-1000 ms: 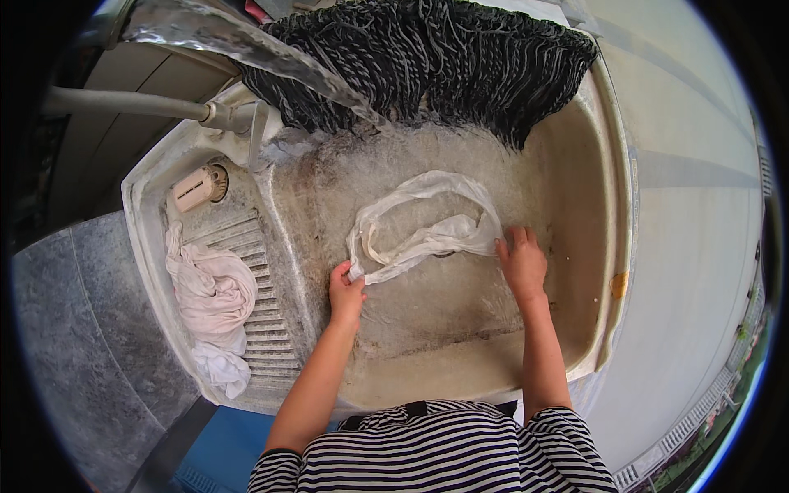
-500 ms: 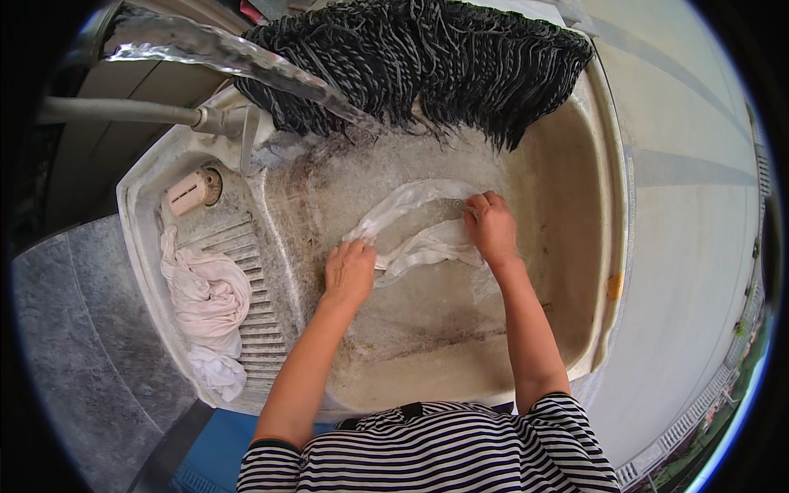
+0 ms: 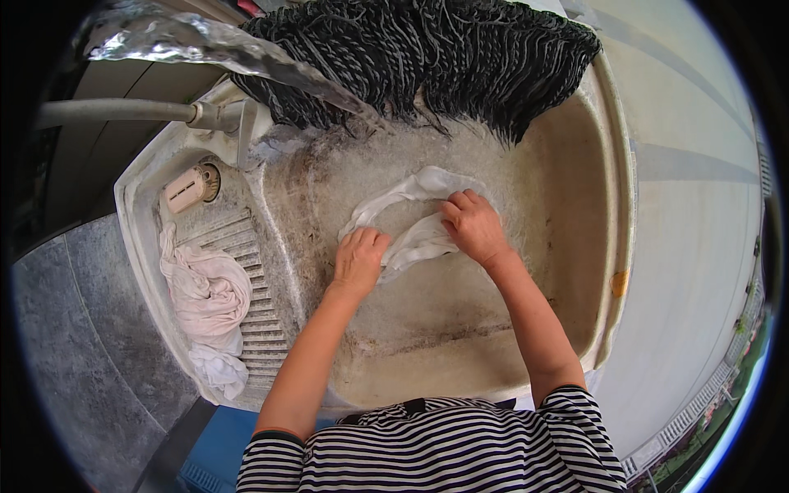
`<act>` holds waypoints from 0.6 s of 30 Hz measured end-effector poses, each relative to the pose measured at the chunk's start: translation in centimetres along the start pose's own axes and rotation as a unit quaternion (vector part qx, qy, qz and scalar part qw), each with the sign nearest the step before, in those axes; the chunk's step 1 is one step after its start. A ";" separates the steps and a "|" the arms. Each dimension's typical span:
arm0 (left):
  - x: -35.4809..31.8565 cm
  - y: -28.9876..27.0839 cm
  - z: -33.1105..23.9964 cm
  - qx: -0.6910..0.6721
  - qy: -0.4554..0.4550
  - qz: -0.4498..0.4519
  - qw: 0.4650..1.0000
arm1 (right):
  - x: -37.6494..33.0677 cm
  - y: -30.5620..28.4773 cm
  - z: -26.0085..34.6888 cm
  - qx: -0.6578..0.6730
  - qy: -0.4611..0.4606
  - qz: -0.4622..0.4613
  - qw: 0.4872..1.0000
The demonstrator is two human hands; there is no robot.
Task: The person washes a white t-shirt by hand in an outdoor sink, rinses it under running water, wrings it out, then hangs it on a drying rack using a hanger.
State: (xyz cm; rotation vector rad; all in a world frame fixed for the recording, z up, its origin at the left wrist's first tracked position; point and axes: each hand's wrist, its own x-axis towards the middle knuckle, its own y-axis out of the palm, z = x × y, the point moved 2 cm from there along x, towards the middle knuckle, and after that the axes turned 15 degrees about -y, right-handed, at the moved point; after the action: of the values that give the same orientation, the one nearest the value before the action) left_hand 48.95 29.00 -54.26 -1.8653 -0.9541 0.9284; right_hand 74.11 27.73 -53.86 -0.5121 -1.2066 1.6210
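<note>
- Risk, loss of hold: the white cloth (image 3: 411,222) is wet and lies in shallow water on the basin floor. It can slide out from under the palms if pressure is uneven, since neither hand is seen closing fully around it.
- Risk, splash: a stream of water (image 3: 238,57) arcs in from the upper left and lands at the back of the sink (image 3: 612,164). Lifting the cloth into that stream is likely to throw water over the rim.
- Risk, snagging: the black mop head (image 3: 427,57) hangs over the back wall, its strands just beyond the cloth. A push toward the back could tangle the cloth in them.
- Risk, soiling: the basin floor looks stained and gritty; dragging the cloth across it may pick up dirt.
- Grip state, left hand (image 3: 357,263): fingers curled, knuckles up, pressing on the near-left edge of the cloth. Whether fabric is pinched inside cannot be told.
- Grip state, right hand (image 3: 472,230): fingers bent, bearing down on the cloth's middle; a full clamp is not visible.
- Position: the cloth lies under and between both hands, extending past the fingertips toward the back wall.
- A pink bundle of cloth (image 3: 205,296) rests on the ribbed drainboard, well apart to the left.
</note>
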 end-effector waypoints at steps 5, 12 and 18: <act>-0.1 -1.9 -0.8 0.057 -0.027 -0.018 0.998 | -4.0 -1.1 -1.4 -0.047 0.014 0.002 0.999; -1.1 -3.0 -1.1 0.011 -0.056 0.001 0.998 | -4.2 -2.8 3.9 -0.035 0.068 0.001 0.997; -1.1 -10.2 -4.1 -0.482 -0.132 -0.056 0.864 | -2.1 1.7 4.3 0.043 0.066 -0.007 0.997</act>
State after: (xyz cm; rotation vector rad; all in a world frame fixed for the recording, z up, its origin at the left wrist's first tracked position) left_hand 49.40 30.47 -43.31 -2.4659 -1.9290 0.6764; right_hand 70.80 23.87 -54.06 -0.5466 -1.0366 1.5938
